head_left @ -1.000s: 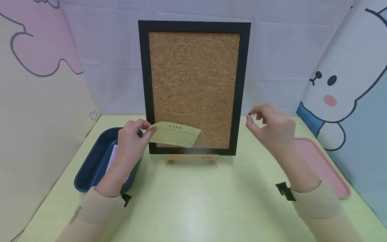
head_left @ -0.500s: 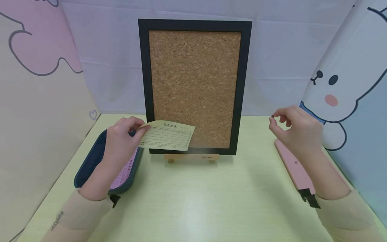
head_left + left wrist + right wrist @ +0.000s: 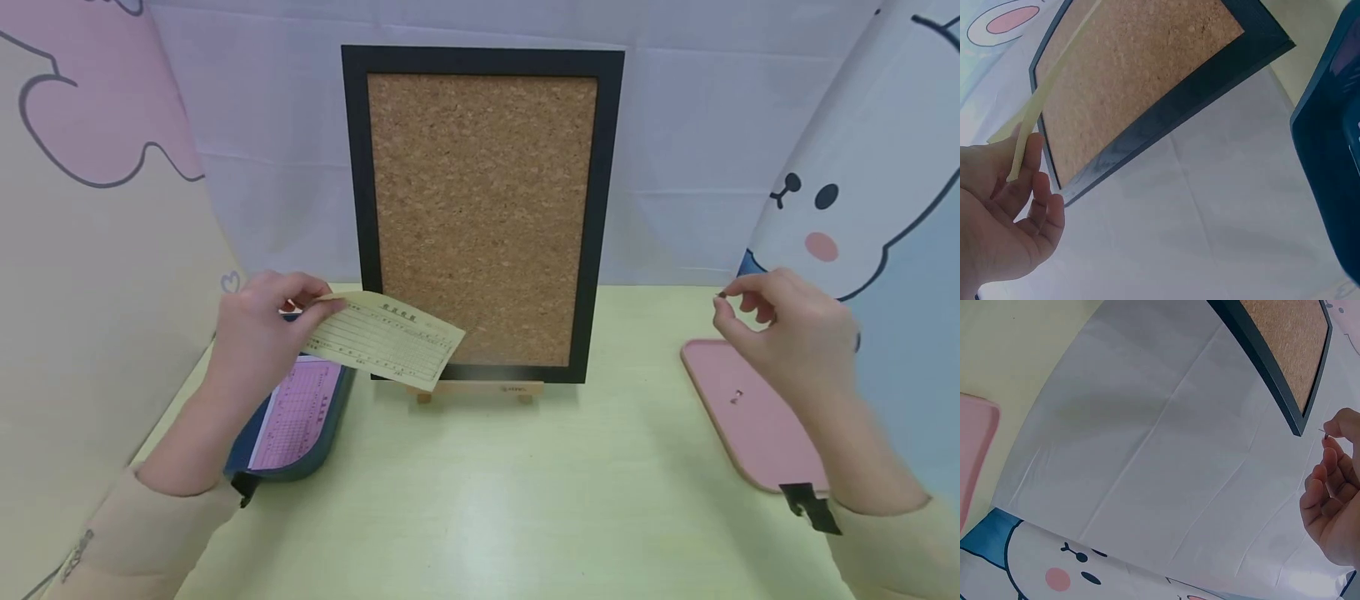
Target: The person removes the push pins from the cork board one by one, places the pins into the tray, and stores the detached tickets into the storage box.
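Observation:
My left hand (image 3: pixel 258 342) pinches a pale yellow printed receipt slip (image 3: pixel 390 337) by its left end, above the dark blue tray. Its right end overlaps the lower left of the framed corkboard (image 3: pixel 483 208) in the head view. Edge-on, the same slip (image 3: pixel 1044 94) shows between thumb and fingers in the left wrist view. Off to the right, my right hand (image 3: pixel 798 337) pinches a tiny thumbtack (image 3: pixel 721 294) between thumb and forefinger. Its thin metal point is visible in the right wrist view, beside the fingertips of the right hand (image 3: pixel 1338 487).
The dark blue tray (image 3: pixel 330 442) at left holds a pink printed slip (image 3: pixel 296 412). A pink tray (image 3: pixel 776 454) at right carries a few tiny items (image 3: pixel 737 397). The corkboard leans on a small wooden easel (image 3: pixel 476 387). Printed cloth walls stand on three sides.
Both hands have moved apart: the left hand has gone left with the yellow slip, which now tilts down to the right. The right hand has gone right with the thumbtack, towards the pink tray's side.

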Action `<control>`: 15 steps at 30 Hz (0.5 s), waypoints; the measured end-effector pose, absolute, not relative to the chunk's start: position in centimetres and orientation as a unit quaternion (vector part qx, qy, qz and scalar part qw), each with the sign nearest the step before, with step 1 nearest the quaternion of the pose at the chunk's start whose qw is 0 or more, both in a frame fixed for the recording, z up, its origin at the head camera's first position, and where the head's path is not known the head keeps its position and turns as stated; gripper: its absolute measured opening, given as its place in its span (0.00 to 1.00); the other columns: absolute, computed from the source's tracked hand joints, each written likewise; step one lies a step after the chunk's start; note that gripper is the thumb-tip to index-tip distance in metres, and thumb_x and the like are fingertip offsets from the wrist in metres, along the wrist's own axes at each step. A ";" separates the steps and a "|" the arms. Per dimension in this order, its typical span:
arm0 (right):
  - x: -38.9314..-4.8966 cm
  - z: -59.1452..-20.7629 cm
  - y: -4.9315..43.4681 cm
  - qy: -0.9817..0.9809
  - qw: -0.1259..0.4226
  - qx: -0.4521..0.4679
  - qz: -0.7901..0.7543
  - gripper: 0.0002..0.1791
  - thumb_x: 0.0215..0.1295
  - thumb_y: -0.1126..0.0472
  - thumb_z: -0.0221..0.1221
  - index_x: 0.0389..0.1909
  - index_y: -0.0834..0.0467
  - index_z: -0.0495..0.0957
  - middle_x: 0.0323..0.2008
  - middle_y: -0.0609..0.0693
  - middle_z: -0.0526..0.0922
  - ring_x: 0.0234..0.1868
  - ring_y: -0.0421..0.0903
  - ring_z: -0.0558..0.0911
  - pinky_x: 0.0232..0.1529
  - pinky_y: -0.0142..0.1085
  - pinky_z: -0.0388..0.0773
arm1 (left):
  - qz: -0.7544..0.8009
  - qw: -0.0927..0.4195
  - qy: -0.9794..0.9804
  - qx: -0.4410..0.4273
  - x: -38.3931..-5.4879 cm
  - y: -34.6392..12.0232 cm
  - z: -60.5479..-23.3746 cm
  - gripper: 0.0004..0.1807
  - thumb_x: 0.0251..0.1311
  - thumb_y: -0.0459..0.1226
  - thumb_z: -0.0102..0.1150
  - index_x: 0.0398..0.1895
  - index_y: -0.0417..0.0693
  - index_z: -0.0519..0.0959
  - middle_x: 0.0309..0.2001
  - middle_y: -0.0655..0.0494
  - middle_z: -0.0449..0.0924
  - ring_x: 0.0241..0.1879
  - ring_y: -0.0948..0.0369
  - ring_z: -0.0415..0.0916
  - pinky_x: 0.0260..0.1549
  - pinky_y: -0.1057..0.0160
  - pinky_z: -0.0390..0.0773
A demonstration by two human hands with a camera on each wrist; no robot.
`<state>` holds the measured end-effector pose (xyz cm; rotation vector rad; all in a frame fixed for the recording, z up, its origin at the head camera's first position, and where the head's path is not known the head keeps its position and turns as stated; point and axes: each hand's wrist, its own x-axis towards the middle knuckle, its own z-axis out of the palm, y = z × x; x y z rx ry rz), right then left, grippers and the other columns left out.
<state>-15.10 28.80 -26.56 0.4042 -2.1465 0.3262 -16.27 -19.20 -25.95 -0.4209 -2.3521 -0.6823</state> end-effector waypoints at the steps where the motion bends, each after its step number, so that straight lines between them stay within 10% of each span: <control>1: -15.0 -26.6 29.1 -0.871 0.446 0.157 0.132 0.09 0.47 0.62 0.62 0.29 0.63 0.80 0.20 0.55 0.76 0.22 0.40 0.65 0.22 0.24 0.56 | -0.258 0.316 -0.899 -0.156 -16.2 -19.4 -25.7 0.07 0.48 0.32 0.70 0.31 0.40 0.84 0.28 0.47 0.83 0.29 0.56 0.75 0.31 0.69 0.68; 15: -13.8 -27.3 32.4 -0.895 0.413 0.128 0.112 0.09 0.49 0.62 0.60 0.29 0.63 0.81 0.21 0.53 0.77 0.28 0.21 0.57 0.25 0.22 0.57 | -0.239 0.269 -0.921 -0.150 -16.2 -23.0 -23.7 0.09 0.43 0.33 0.74 0.30 0.45 0.86 0.29 0.51 0.83 0.30 0.66 0.67 0.27 0.80 0.62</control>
